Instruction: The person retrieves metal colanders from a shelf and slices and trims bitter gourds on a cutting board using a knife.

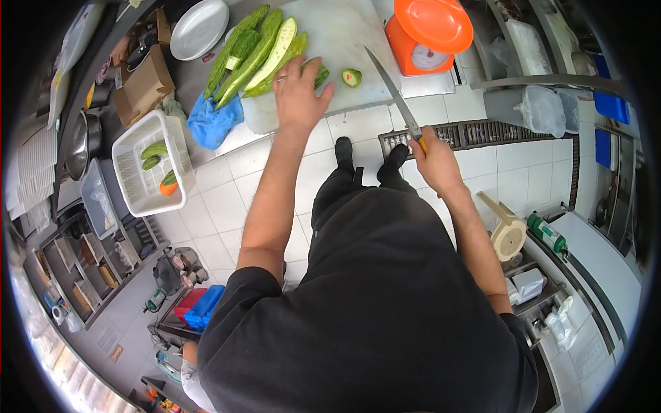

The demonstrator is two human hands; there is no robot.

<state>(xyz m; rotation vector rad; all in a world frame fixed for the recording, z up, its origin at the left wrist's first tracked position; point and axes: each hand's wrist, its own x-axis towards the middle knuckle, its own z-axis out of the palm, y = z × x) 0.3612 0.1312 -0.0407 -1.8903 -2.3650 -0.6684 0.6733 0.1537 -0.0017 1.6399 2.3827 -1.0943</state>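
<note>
My left hand (301,95) lies with spread fingers on a green gourd at the right side of a pile of long green gourds (258,45) on the white cutting board (341,41). One gourd in the pile shows a pale cut face. A small cut end piece (351,78) rests on the board to the right of that hand. My right hand (436,162) is closed round the yellow handle of a long knife (396,96). Its blade points up and left, over the board's right edge.
An orange scale (425,38) stands right of the board. A blue cloth (215,122) and a white oval plate (200,29) are at the left. A white basket (131,182) holds green pieces and an orange one. Part of another person's hand shows at the upper left.
</note>
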